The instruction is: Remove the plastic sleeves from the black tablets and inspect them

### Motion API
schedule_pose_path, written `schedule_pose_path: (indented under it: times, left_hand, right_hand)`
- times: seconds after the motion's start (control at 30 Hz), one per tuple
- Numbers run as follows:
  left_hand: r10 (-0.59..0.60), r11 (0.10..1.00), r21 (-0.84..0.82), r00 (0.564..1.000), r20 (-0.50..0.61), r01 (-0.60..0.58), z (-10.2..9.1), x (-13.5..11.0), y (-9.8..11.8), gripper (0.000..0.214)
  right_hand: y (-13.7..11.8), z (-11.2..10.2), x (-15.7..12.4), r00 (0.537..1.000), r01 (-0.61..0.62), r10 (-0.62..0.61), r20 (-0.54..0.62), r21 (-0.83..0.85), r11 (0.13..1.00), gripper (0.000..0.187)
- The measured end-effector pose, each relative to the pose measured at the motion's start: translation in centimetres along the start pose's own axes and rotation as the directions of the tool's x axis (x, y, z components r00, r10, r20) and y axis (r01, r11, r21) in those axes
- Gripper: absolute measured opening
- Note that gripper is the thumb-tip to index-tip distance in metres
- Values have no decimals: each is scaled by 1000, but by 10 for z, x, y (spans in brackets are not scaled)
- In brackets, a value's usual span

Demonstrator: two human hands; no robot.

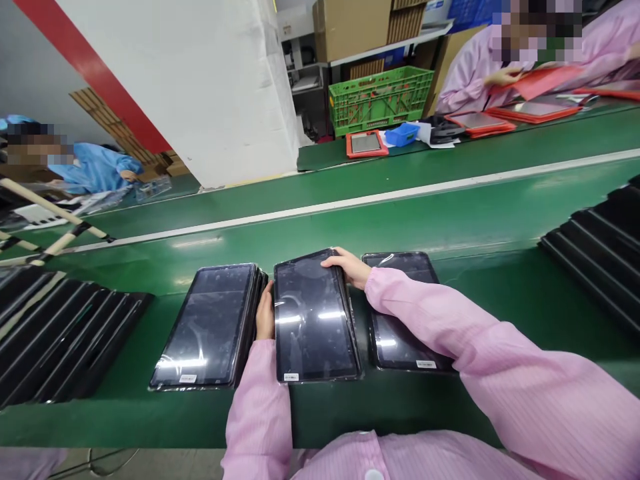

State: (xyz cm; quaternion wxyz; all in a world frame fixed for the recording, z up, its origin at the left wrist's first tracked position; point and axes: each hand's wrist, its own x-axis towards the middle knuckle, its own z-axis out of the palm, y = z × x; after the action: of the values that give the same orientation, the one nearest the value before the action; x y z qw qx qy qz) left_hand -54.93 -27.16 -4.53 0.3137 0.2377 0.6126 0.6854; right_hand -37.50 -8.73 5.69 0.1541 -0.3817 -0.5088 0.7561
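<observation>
A black tablet (315, 320) with a glossy screen and a small white label sits at the centre, the top one of a small stack, slightly turned. My right hand (350, 267) grips its upper right corner, thumb on the screen and fingers behind the edge. Along its left edge my left hand (266, 313) is pressed, the fingertips partly hidden, holding the side of the stack. Just left of that hand stands another stack of tablets (205, 327). More tablets (400, 333) lie on the right, partly covered by my right forearm.
Overlapping rows of black tablets (65, 333) and dark panels (600, 247) flank the green work surface (480, 267). Across a pale rail (350, 205), co-workers handle red-cased tablets (530, 110). A green crate (380, 100) and white pillar (240, 93) stand behind. Another person in blue sits far left.
</observation>
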Motion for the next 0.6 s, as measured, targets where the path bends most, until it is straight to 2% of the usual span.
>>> schedule_pose_path:
  times: [0.1,0.2,0.27,0.37,0.43,0.47,0.5,0.53,0.6]
  left_hand:
    - [-73,991,-114,997,14,75,3,-15,1,84]
    - [-155,976,-144,985,76,165,9,-26,3,80]
    - [-183,975,-113,979,93,193,12,-29,4,72]
    - [-180,979,-83,982,63,185,18,-29,6,64]
    - [-165,984,-60,986,38,167,20,-30,6,57]
    - [-154,987,-43,988,30,155,21,-30,6,55]
    - [-142,989,-25,990,23,143,22,-30,7,54]
    - [-132,991,-7,991,16,132,22,-30,7,54]
    - [-127,992,15,992,9,127,24,-31,7,56]
  right_hand:
    - [9,0,9,997,-79,80,8,-113,990,15]
    - [9,-1,15,995,-97,96,-18,-228,969,19]
    - [0,-1,10,998,-33,16,-61,-292,956,21]
    - [-29,-10,-16,972,149,-204,-119,-359,921,48]
    - [-52,-30,-41,936,277,-339,-97,-394,876,56]
    - [-62,-45,-53,919,329,-387,-68,-408,852,51]
    - [-68,-64,-64,888,411,-460,8,-463,785,43]
    - [-70,-86,-72,857,458,-514,34,-507,730,39]
    - [-60,-131,-81,824,429,-561,-81,-556,712,42]
